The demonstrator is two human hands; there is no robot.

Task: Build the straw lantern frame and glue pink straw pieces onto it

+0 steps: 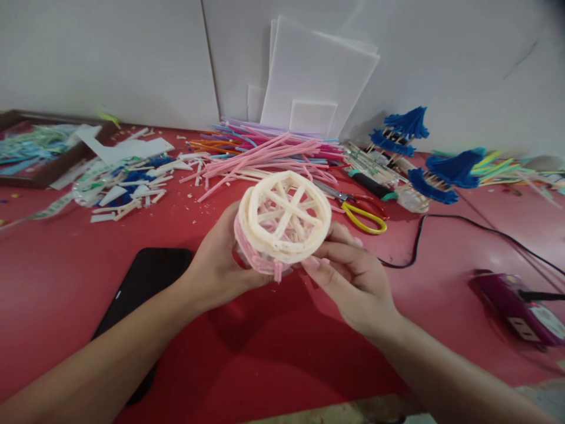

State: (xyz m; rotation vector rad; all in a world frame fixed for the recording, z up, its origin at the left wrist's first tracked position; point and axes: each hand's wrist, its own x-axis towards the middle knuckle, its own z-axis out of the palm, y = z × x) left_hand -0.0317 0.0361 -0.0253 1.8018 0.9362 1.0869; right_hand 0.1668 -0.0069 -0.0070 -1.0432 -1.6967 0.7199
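Between my hands, above the red table, is a round pipe-cleaner piece (289, 215), a cream ring with crossing spokes on top and pink pipe cleaners round its side. A short pink end (278, 271) sticks down at its front. My left hand (220, 253) is wrapped round the left side, thumb along the bottom. My right hand (353, 271) touches the lower right edge with curled fingers, thumb and fingertips close together. A small bit of pink shows at those fingertips; what they pinch is partly hidden.
Pink pipe cleaners (260, 159) are heaped behind. Yellow-handled scissors (364, 218), blue roof-like pieces (441, 176) and a purple power strip (521, 312) with a black cable lie right. A black phone (141, 288), white scraps (141, 188) and a framed tray (48, 171) are left.
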